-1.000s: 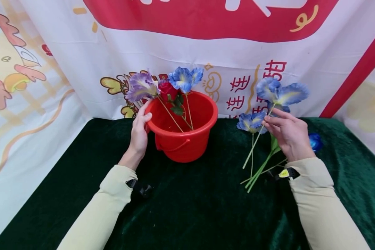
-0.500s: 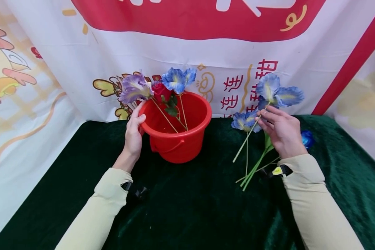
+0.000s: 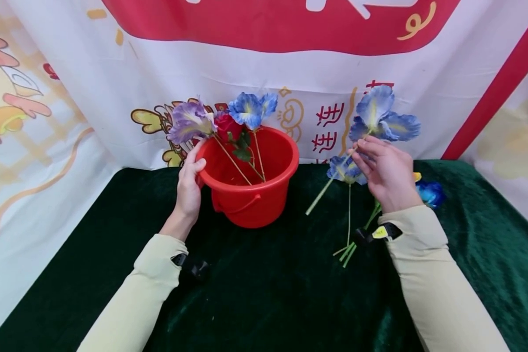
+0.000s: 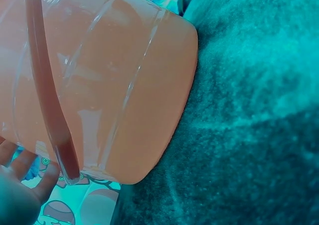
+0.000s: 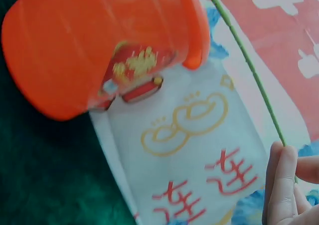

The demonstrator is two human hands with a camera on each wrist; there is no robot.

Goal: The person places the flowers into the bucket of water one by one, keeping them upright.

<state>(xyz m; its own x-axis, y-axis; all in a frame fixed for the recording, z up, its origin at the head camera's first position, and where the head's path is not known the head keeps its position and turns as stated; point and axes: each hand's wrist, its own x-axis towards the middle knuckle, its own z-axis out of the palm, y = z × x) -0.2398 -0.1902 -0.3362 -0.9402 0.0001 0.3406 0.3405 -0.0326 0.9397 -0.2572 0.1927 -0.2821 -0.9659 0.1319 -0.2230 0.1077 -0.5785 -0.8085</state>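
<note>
Leftward and slightly up went your right hand (image 3: 385, 171) from its place half a second earlier, carrying a blue, ruffled, iris-like flower (image 3: 380, 116) on a long, thin green stem (image 3: 320, 196), while the glossy, round red plastic bucket (image 3: 255, 203) stayed nearly put, just left of centre. You pinched that stem between thumb and fingers close below the blossom, fingers pressed together; the high grip apparently left the lower stem free, slanting down and left, its end pointing toward the bucket but apart from it. Your left hand (image 3: 189, 186) lay against the bucket's left side, fingers spread on the outer wall in the left-wrist view, presumably to steady it. Above the rim, at upper centre, rose a ruffled purple-and-white flower (image 3: 189, 120), a red rose (image 3: 227, 126) with dark leaves and a pale-centred blue flower (image 3: 248, 110), stems running down inside. Right of centre, a smaller ruffled blue flower (image 3: 344, 168) lay on the dark green velvet cloth (image 3: 264, 303). Your forearms, in cream sleeves (image 3: 119, 298), reached in from the lower corners, right palm turned toward frame left.
</note>
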